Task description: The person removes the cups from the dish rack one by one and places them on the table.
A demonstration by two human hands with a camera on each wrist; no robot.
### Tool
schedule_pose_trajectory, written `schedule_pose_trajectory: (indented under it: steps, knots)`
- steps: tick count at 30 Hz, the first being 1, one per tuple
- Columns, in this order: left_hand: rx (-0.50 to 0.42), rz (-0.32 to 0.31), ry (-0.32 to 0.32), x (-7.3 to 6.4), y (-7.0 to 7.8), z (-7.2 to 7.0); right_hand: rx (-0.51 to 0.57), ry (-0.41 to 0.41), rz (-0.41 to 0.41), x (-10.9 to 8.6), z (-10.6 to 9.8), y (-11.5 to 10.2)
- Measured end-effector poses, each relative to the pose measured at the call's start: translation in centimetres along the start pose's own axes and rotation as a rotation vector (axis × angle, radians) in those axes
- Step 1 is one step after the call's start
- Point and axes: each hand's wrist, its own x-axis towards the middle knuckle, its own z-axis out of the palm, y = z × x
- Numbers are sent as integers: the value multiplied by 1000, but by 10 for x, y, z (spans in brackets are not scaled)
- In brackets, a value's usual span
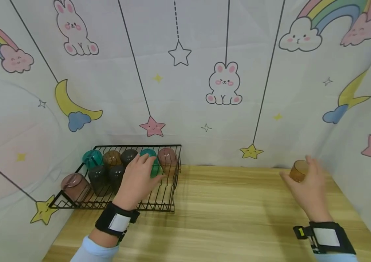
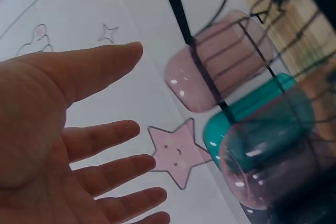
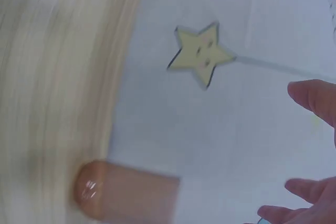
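My left hand (image 1: 138, 178) is above the wire rack at the left, its fingers spread and holding nothing. Under and around it, several see-through cups lie upside down: a pink cup (image 1: 167, 157), a teal cup (image 1: 154, 170) partly hidden by the hand, and a dark grey cup (image 1: 99, 180). In the left wrist view, a gap separates the fingers from the pink cup (image 2: 220, 61). At the right, an amber cup (image 1: 298, 171) stands upright on the table, partly behind my right hand (image 1: 311, 189). The right wrist view shows those fingers apart from the amber cup (image 3: 136, 192).
The black wire rack (image 1: 174, 196) stands on the wooden table (image 1: 218, 214) by the left wall. Another pink cup (image 1: 74, 185) and a brown cup (image 1: 111, 158) are in it. A printed white cloth (image 1: 185, 98) hangs behind the table and along both sides.
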Motion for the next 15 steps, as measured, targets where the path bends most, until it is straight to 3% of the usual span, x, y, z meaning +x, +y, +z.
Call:
schedule_pose_trajectory:
  steps: [4,10,15]
  knots:
    - [-8,-37,-64,5,-11,5,-14,-117,-95,-15,11,-29]
    - [12,-67,-87,8,-20,8,-38,-346,-175,-35,33,-62]
    - [47,-66,-116,8,-24,13,-31,-444,-225,-45,45,-78]
